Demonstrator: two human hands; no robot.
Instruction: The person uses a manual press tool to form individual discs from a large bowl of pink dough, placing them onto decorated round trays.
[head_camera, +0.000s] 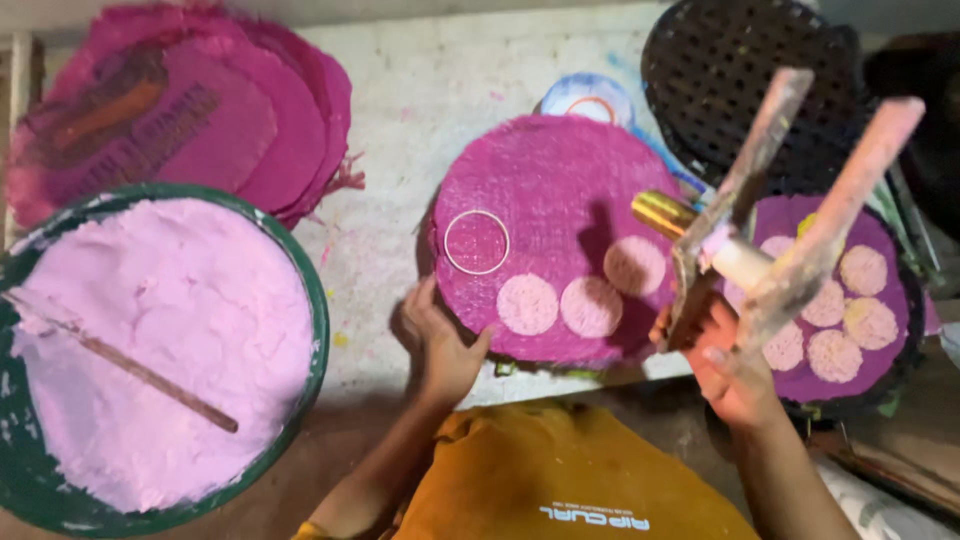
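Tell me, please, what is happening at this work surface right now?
A person is shaping small pink discs on cloth-covered round boards. The left hand steadies the edge of the magenta board, which carries three pale pink discs and a white ring. The right hand holds a two-handled wooden press tool above it. A second board on the right carries more discs. A green basin of pink paste with a stick sits at left.

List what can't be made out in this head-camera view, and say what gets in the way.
- Green tub: its left and bottom rim are cut off by the picture's edges.
- Stick in the pink paste: its upper end is smeared with paste.
- Wooden press tool in the right hand: blurred, so its working end is unclear; it also covers part of the right purple mat.
- Left hand: fingertips hidden under the middle mat.
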